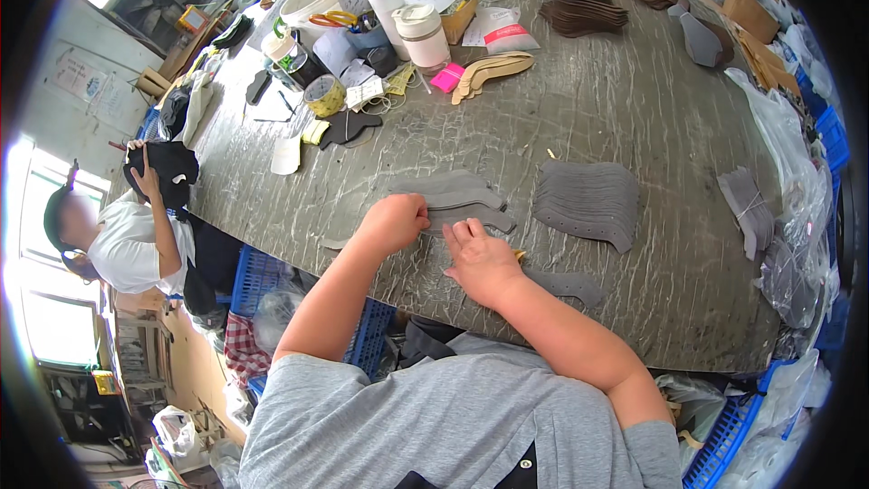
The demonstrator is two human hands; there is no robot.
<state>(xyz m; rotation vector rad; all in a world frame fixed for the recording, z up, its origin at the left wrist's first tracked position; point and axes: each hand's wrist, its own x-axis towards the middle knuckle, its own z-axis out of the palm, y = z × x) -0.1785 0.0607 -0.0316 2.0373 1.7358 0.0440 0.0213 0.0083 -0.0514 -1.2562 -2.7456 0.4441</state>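
Resting on the scratched grey worktable (634,118), both hands sit close together near its front edge. The left hand (394,222) is curled into a loose fist, its fingertips pinching the edge of a flat grey curved cut-out piece (480,216) that lies on the table — the piece stretches away to the right from that grip. The right hand (480,258) lies palm-down just beside it, fingers bent and pressing on the near edge of the same piece; whether it grips anything cannot be told. Just behind this piece lies a small overlapping pile of similar grey cut-outs (448,188), and to the right a fanned stack of grey notched pieces (588,202) is spread across the table. A single grey strip (568,284) lies near the right forearm. Farther back stand two white lidded cylindrical containers (407,18), a pile of tan sole-shaped pieces (493,71) and a stack of dark brown cut pieces (582,11). At the left, another person in a white shirt (136,249) sits well apart — holding dark material.
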